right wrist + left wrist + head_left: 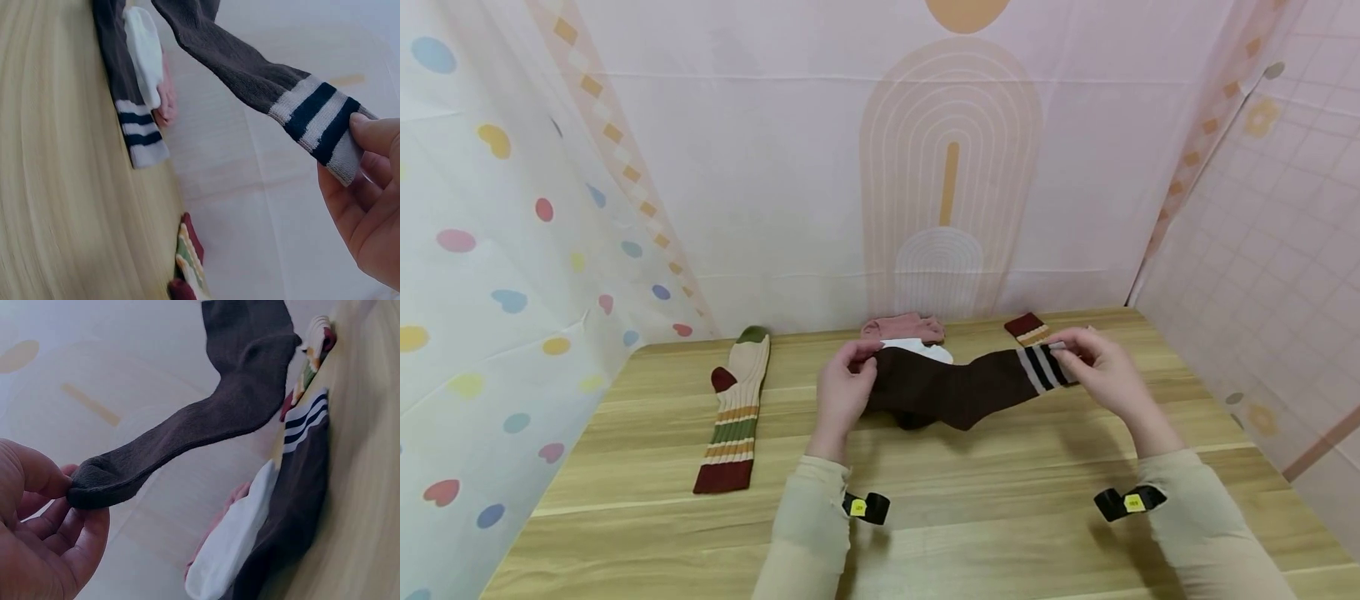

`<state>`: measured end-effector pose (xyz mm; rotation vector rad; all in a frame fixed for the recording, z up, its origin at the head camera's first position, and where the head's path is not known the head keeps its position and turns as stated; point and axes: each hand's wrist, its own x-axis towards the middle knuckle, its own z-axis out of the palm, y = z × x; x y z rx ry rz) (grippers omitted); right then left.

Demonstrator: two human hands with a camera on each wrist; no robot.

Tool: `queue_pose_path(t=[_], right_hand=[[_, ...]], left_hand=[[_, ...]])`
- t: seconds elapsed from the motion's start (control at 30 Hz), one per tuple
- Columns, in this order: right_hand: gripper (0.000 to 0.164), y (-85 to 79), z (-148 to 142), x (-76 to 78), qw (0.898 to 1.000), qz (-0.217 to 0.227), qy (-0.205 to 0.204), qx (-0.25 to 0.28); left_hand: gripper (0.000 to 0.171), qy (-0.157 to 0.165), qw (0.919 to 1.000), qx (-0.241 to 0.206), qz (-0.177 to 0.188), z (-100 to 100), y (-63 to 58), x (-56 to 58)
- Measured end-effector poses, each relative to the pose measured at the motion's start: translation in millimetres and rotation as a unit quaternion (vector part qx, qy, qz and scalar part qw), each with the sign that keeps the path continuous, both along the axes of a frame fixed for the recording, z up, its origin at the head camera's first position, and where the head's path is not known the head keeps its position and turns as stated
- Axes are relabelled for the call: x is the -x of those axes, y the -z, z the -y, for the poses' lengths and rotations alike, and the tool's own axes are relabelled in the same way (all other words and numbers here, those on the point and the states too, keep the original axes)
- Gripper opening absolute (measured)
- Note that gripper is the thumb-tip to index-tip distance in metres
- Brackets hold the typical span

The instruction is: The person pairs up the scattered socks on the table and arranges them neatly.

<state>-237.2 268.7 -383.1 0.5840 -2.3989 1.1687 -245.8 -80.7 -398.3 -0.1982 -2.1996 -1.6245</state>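
Note:
A dark brown sock (955,392) with a grey-and-black striped cuff is stretched sideways in the air between both hands. My left hand (842,393) pinches its toe end between thumb and fingers. At the other end, the right hand (1105,375) grips the cuff, thumb over the stripes. Below it lies a second dark sock (300,481) with the same striped cuff, mostly hidden in the head view. Beside that one is a white sock (231,537), and a folded pink piece of knitwear (902,327) sits behind.
On the left of the wooden table (985,533) lies a cream sock (733,417) with green, orange and maroon parts. A similar maroon-cuffed sock (1026,327) shows partly at the back right, behind the held sock. Patterned cloth (760,167) hangs around the table.

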Motion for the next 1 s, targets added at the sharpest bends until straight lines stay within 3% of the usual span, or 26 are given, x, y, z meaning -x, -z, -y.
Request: queue_pose_path(t=[0.27, 0.67, 1.0], right_hand=[[0.019, 4.2, 17, 5.0, 0.998, 0.03, -0.044, 0.025], [0.017, 14.1, 34, 16.3, 0.997, 0.068, 0.018, 0.007], [0.018, 20.0, 39, 27.2, 0.993, 0.115, 0.038, 0.005]], left_hand=[[0.019, -0.017, 0.9996, -0.021, -0.006, 20, -1.7, -0.6], [0.019, -0.028, 0.9995, 0.008, 0.012, 44, -0.4, 1.6], [0.019, -0.029, 0.9989, -0.008, 0.036, 57, 4.2, 7.8]])
